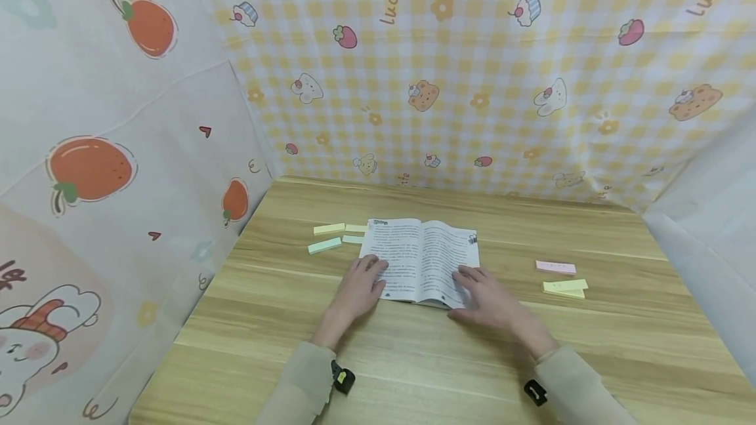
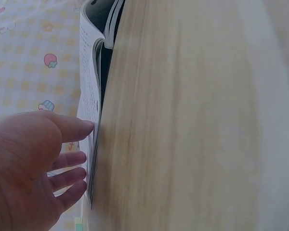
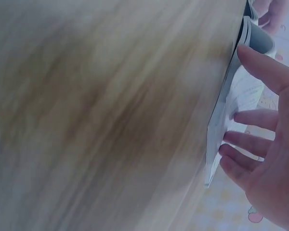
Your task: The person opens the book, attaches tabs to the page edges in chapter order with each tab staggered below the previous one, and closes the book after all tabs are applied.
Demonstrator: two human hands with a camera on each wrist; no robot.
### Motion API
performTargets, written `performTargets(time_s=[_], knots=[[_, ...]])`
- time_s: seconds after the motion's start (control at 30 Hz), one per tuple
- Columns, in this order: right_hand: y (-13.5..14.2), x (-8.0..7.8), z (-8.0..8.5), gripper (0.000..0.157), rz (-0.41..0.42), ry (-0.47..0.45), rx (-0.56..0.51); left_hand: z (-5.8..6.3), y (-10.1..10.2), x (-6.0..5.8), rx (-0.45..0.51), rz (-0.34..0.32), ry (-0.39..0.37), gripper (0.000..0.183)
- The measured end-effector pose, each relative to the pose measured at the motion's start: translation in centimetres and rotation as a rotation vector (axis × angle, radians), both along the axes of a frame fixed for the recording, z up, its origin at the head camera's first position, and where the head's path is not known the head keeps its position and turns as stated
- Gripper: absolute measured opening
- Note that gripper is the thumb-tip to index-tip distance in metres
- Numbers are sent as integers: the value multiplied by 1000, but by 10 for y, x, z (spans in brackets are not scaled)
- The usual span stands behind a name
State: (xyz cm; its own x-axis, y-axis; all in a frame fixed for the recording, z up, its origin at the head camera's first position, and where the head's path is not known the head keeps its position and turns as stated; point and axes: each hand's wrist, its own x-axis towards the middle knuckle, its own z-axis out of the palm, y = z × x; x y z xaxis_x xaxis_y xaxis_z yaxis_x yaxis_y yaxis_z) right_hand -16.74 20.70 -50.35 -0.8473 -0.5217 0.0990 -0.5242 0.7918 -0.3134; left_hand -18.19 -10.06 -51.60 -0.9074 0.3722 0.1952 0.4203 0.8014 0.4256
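An open book (image 1: 401, 248) lies on the wooden table, its two printed pages facing up. My left hand (image 1: 358, 286) rests on the lower left page near its outer edge, fingers spread. In the left wrist view, the thumb and fingertips of the left hand (image 2: 38, 163) touch the page. On the other side, my right hand (image 1: 490, 297) lies over the lower right corner of the book. The right wrist view shows the right hand (image 3: 265, 130) with its fingers apart on the right page (image 3: 241, 96), the thumb by the lower edge. The pages bulge up near the spine.
Left of the book lie two yellow and two green sticky-note pads (image 1: 325, 245), the inner ones close against it. To the right are a pink pad (image 1: 555, 268) and yellow sticky notes (image 1: 564, 289). A checked cloth (image 1: 449, 130) hangs behind the wooden table (image 1: 413, 359).
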Motion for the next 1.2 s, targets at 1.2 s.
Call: performTargets(time_s=[1.2], knots=[[8, 5, 4, 72, 31, 2, -107, 0, -1, 1, -5, -1, -4, 38]])
